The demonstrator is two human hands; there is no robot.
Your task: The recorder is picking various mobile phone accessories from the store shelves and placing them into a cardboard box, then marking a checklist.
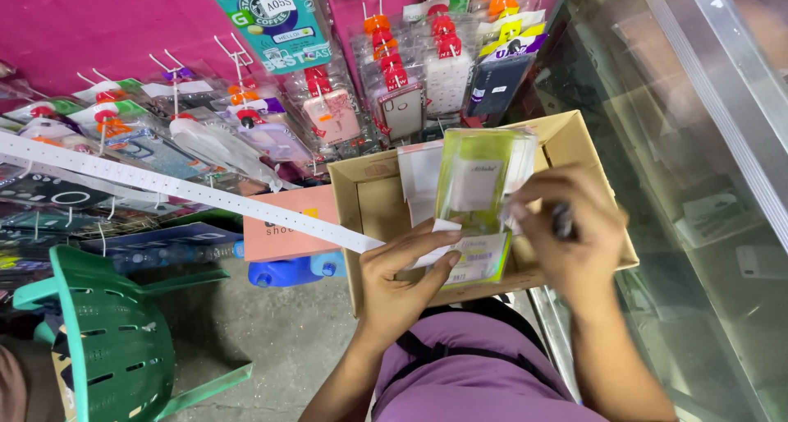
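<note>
1. Below the head camera lies a grey concrete floor [271, 332], with a green plastic chair [115, 340] at the lower left and a blue plastic jug [291, 270] lying beside a pink box [287, 225].
2. Behind these, a magenta wall panel [98, 20] carries rows of packaged phone cases [328, 114] on white hooks, and a white perforated strip [189, 192] slants across them.
3. At the right, a glass showcase [698, 143] with a metal frame fills the edge of the view.
4. An open cardboard box [369, 192] sits in front of the person's purple top and holds several flat packets standing on edge, white ones at the back.
5. Over the box's front edge, the left hand [402, 282] pinches the lower end of a clear packet with a green and yellow card [476, 200], thumb on top, its grip closed on that packet.
6. The right hand [574, 241] touches the packet's right edge and curls around a small dark object [563, 222]; what that object is cannot be made out.
7. Most of the box's contents are hidden by the packet and both hands, and the chair is cut off at the frame's edge.
</note>
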